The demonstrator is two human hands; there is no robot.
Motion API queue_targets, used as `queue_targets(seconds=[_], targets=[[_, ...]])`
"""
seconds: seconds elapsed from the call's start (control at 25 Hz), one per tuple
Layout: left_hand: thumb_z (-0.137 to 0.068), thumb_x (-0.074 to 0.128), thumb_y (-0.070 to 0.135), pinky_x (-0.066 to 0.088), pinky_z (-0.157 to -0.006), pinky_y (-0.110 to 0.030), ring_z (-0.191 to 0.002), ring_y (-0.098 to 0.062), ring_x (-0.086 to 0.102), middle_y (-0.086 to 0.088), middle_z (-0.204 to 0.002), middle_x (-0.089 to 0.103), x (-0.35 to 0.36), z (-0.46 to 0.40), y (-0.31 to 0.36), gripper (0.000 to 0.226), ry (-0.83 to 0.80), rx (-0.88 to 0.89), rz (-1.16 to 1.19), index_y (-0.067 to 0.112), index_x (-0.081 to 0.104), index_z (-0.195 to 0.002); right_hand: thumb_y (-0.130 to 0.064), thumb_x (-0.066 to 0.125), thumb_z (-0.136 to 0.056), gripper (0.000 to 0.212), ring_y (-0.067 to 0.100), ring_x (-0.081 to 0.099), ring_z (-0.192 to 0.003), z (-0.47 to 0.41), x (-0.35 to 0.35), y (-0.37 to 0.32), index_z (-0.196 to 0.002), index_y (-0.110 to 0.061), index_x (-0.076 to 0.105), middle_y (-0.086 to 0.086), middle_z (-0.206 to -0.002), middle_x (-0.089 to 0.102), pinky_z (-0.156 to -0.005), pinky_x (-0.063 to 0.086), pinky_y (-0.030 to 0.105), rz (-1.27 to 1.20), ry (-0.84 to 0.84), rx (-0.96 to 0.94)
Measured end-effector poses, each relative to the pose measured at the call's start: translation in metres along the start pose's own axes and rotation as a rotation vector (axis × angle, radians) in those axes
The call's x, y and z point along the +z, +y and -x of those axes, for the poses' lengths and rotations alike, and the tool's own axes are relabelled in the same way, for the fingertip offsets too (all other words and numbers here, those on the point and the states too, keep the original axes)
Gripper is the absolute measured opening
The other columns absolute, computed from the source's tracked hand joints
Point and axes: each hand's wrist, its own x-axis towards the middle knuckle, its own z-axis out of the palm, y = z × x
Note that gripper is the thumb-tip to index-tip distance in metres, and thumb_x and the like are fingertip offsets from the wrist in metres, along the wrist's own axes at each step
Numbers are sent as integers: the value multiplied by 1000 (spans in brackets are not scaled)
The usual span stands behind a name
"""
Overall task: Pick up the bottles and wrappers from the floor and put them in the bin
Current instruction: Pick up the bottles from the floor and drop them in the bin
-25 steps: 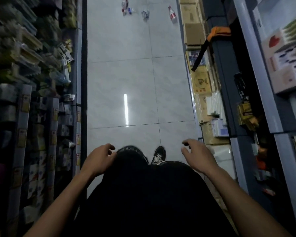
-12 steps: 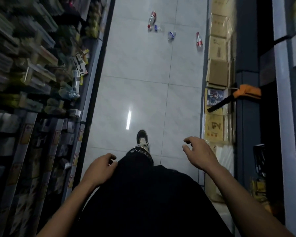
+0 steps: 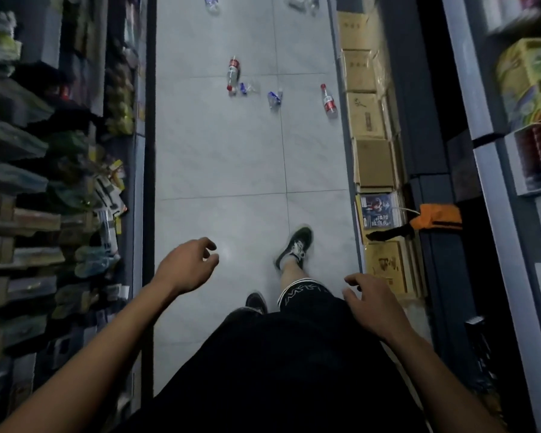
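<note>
Your left hand (image 3: 186, 265) and right hand (image 3: 372, 303), lower frame: fingers loosely curled, held nothing. Bottles (image 3: 233, 73) lay upper centre on floor (image 3: 219, 151).

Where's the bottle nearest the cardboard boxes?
It lies on the floor at the aisle's right edge: a red-labelled bottle beside the stacked boxes, ahead of both empty hands.

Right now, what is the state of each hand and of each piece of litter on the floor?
left hand: empty, fingers loosely curled.
right hand: empty, fingers relaxed.
red-label bottle near the left shelf: lying on the floor.
red-label bottle by the boxes: lying on the floor.
crushed blue-label bottle: lying on the floor.
blue wrapper: lying beside the left bottle.
</note>
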Motion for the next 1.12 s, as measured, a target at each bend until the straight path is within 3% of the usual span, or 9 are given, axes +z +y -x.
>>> queue_targets(seconds=[0.32,0.72,1.12], targets=[[-97,53,44,54,-84,-36,-99,-16,67,3,-115,72,-90,-125,72,37,13,-115,55,26,63,-128,-34,56,-99,36,19,57,-117,-200,-127,-61,-129,-18,64,-2,-126,65,-98,50,38,2,-58,-128],[-98,54,44,52,-84,-32,-98,-12,67,6,-115,71,-170,-228,93,37,1,-285,234,26,63,-129,-36,53,-101,38,19,58,-115,-422,-259,-194,-132,-17,63,-1,-128,65,-97,51,44,101,-94,-279],[-97,54,41,52,-86,-33,-101,-16,66,5,-115,72,-362,-454,139,36,-15,-152,147,24,65,-127,-29,61,-99,32,16,58,-110,-548,-336,-276,-128,-16,65,1,-124,66,-93,48,33,-11,-39,-52]])
